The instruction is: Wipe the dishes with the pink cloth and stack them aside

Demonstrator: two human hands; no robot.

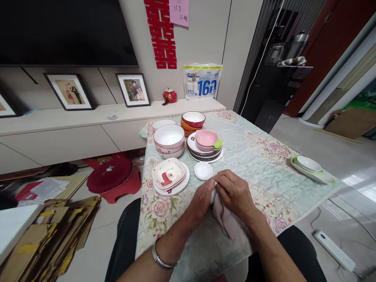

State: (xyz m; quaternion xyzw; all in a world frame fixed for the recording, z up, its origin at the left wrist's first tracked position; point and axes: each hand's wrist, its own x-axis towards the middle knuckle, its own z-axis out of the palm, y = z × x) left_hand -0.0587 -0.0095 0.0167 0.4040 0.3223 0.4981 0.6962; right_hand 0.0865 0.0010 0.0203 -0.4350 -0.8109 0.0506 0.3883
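Close together above the front of the table, my left hand [202,199] and my right hand [235,192] are both closed. A pale pink cloth [225,219] hangs down from my right hand's grip. Between the hands shows a small white piece [214,194], largely covered by my fingers; whether it is a dish or part of the cloth I cannot tell. Just beyond them sits a small white dish [203,170]. To the left, a squarish bowl with a red cartoon print [169,173] rests on a white plate [185,182].
Farther back stand white bowls with red rims [169,137], red and orange bowls [194,118], and stacked plates [205,156] topped by pink bowls [207,138]. Green-edged dishes [311,169] lie near the right edge. A red stool [113,176] and flattened cardboard [53,231] are at left.
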